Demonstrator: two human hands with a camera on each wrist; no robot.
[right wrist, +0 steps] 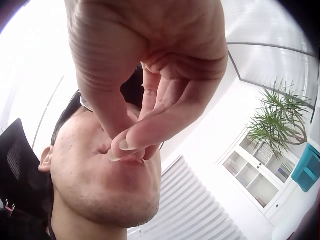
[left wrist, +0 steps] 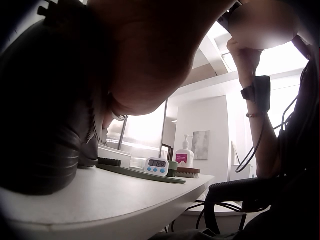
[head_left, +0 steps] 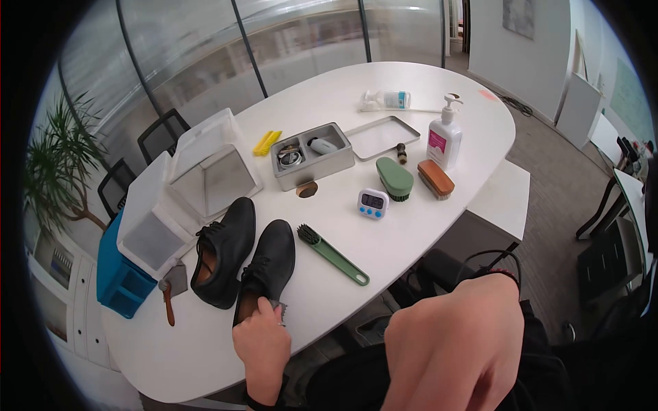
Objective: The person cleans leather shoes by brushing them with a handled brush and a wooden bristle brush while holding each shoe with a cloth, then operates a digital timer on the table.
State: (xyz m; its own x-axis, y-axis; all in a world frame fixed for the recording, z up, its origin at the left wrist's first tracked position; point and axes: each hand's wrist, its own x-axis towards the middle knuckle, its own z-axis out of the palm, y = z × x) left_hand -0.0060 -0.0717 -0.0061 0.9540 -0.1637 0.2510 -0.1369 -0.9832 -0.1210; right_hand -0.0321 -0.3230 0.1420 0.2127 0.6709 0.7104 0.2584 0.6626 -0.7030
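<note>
Two black lace-up shoes stand on the white table; the left one (head_left: 227, 250) lies farther from my body, the right one (head_left: 271, 257) nearer. At the nearer shoe's heel opening, my left hand (head_left: 262, 346) pinches a grey piece with a jagged edge (head_left: 280, 310), partly hidden by the fingers. The left wrist view shows this hand (left wrist: 150, 55) close above the dark shoe (left wrist: 40, 110). My right hand (head_left: 456, 335) is raised off the table. In the right wrist view that hand (right wrist: 150, 75) has curled fingers with tips together, touching the face near the mouth, with no object visible.
A green-handled brush (head_left: 336, 257), timer (head_left: 373, 203), green brush (head_left: 395, 178), brown brush (head_left: 436, 179) and pump bottle (head_left: 444, 140) lie or stand rightward. Behind are a metal case (head_left: 315, 171), its lid (head_left: 384, 137) and yellow brush (head_left: 267, 142). White bins (head_left: 154, 212) and a blue box (head_left: 123, 274) stand left.
</note>
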